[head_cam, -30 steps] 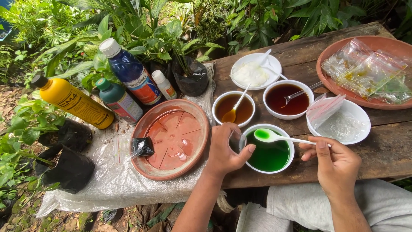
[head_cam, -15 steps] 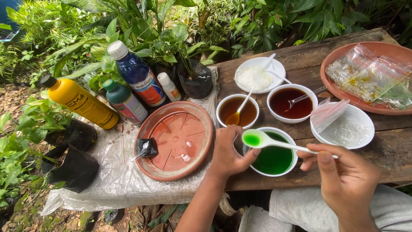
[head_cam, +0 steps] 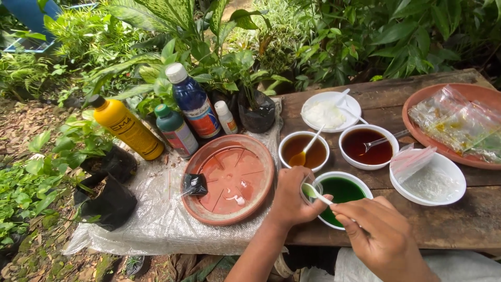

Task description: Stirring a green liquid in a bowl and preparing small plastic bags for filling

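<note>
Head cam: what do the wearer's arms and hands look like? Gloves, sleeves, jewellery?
Both hands are bare: the left hand and the right hand show no gloves, rings or watch. Both forearms are uncovered as far as the frame shows them; no sleeve edge is visible.

The left hand (head_cam: 290,201) conceals the near-left rim of the green-liquid bowl (head_cam: 348,189). The right hand (head_cam: 383,237) covers the spoon handle; its wrist is cut off by the bottom edge. The terracotta tray (head_cam: 417,107) extends beyond the right edge. Bag contents: indistinguishable.
</note>
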